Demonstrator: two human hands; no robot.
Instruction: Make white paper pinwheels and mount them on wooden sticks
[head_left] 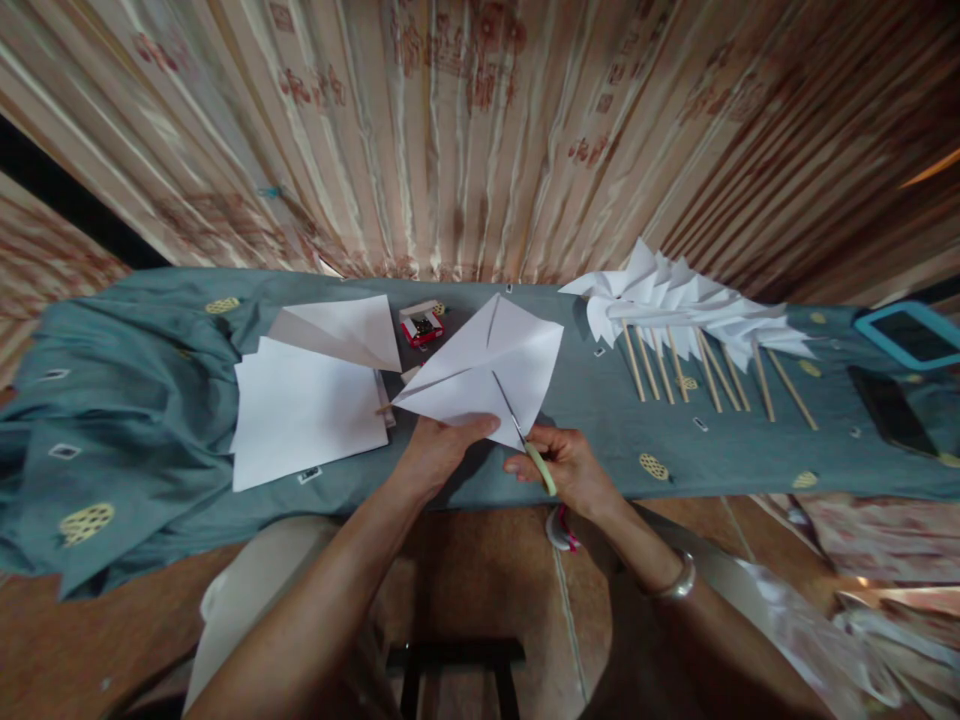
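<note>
A square white sheet of paper (525,350) with slits running in from its corners is held above the cloth in front of me. My left hand (450,450) pinches its near edge, thumb on top and fingers hidden beneath. Wrapped around the pale green handles of a pair of scissors (537,464) is my right hand (566,465). The scissors' blade lies along the near corner of the sheet, pointing toward its centre. To the left lie a stack of white paper (311,410) and a folded sheet (345,328) behind it.
White paper pinwheels (675,300) on wooden sticks lie in a row at right. A small red box (421,325) of dark bits sits behind the stack. A blue-framed device (911,335) and a dark phone (892,410) lie far right. Curtains (465,150) hang behind the cloth-covered table (600,455).
</note>
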